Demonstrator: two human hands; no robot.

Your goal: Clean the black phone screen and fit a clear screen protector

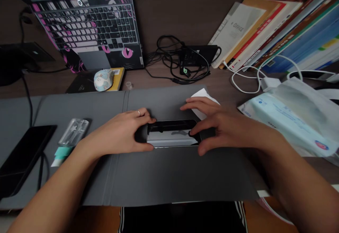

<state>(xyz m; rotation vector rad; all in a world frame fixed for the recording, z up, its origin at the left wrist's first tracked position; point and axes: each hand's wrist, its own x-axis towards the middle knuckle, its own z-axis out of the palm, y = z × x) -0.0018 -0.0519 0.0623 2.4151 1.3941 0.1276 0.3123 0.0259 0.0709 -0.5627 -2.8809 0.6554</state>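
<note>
A dark smartphone [169,134] lies sideways on the grey desk mat [169,176], its glossy screen up and reflecting pale bands. My left hand [129,130], a ring on one finger, grips its left end between thumb and fingers. At the right end, my right hand [219,123] has its fingers spread, with one fingertip on or just over the screen and the thumb near the lower right corner. Partly under the right hand's upper fingers is a sheet of white paper [201,94].
Behind stand a laptop [90,24], a patterned mouse [103,80] on books, and a tangle of black cables [182,59]. Leaning books [246,31] and a tissue pack [288,120] are at right. On the left lie a black tablet-like device [26,155] and a clear case [74,132].
</note>
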